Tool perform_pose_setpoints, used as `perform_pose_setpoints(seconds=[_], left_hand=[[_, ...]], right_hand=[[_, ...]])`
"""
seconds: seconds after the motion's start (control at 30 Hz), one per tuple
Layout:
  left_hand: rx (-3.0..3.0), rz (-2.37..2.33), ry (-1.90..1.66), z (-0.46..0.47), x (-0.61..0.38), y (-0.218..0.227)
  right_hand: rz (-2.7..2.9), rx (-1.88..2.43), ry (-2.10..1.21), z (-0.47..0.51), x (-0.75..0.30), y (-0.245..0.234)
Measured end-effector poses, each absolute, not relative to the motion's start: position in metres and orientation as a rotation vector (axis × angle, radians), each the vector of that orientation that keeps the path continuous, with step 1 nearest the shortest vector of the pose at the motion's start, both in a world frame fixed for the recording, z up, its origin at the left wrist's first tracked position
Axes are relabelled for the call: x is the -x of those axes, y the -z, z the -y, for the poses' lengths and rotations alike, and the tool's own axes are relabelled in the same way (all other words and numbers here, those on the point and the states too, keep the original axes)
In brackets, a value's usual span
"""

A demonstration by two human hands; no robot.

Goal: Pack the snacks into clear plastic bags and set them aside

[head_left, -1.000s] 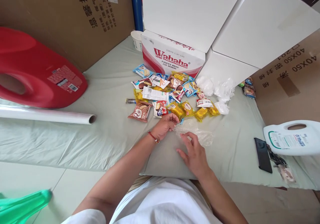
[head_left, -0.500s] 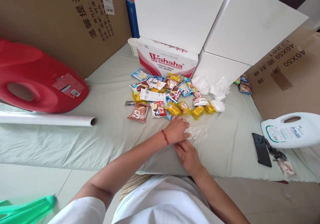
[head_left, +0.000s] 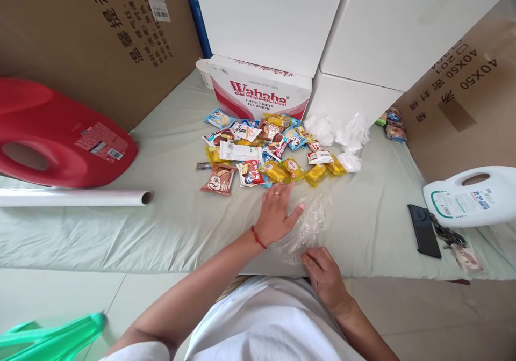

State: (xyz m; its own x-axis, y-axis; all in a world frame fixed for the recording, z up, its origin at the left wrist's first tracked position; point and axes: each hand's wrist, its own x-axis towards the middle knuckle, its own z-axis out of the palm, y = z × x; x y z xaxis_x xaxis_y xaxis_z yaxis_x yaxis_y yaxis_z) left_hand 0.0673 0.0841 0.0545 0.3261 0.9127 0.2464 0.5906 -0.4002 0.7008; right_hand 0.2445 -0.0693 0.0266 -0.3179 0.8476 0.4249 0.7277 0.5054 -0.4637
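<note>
A thin clear plastic bag [head_left: 308, 226] lies crumpled on the cloth in front of me. My left hand [head_left: 278, 213], with a red bracelet and a ring, rests at the bag's left side, fingers stretched out toward the snacks and thumb spread. At its near edge, my right hand [head_left: 322, 269] pinches the bag between thumb and fingers. Just beyond my left fingertips is a pile of wrapped snacks: a brown packet [head_left: 218, 179], a red and white packet [head_left: 250, 173], several yellow packets [head_left: 316, 174] and blue ones [head_left: 219, 118].
Behind the pile stands a Wahaha carton [head_left: 260, 89]; crumpled clear plastic bags [head_left: 350, 135] lie to its right. A red jug [head_left: 60, 135] and a white roll [head_left: 76, 197] are at left. At right are a white jug [head_left: 471, 197], a black phone [head_left: 424, 231] and keys [head_left: 449, 236].
My hands have moved apart, the right one toward me and to the right. My left fingers have opened out. The plastic bag is spread wider between them.
</note>
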Motion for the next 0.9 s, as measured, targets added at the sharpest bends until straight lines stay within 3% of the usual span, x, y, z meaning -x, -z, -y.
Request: perform_pose_setpoints(seconds=[0.2, 0.37, 0.5, 0.67, 0.8, 0.9], left_hand=[[-2.002, -1.137, -0.6, -0.105, -0.087, -0.047], [-1.62, -1.343, -0.907, -0.092, -0.055, -0.036], [-1.354, -1.415, -1.02, -0.067, -0.034, -0.034], [-1.288, -1.449, -0.987, -0.048, -0.03, -0.044], [-1.31, -1.426, -0.992, -0.04, -0.032, -0.057], [-1.254, -1.417, -0.965, -0.033, -0.028, -0.06]], right_hand=[[2.125, 1.342, -0.229, 0.087, -0.253, -0.026], [2.132, 1.434, -0.213, 0.116, -0.271, -0.023], [2.027, 1.428, -0.573, 0.12, -0.287, -0.038], [1.81, 1.572, -0.596, 0.076, -0.289, -0.061], [1.917, 1.562, -0.437, 0.03, -0.26, -0.056], [1.664, 1.548, -0.541, 0.006, -0.24, -0.049]])
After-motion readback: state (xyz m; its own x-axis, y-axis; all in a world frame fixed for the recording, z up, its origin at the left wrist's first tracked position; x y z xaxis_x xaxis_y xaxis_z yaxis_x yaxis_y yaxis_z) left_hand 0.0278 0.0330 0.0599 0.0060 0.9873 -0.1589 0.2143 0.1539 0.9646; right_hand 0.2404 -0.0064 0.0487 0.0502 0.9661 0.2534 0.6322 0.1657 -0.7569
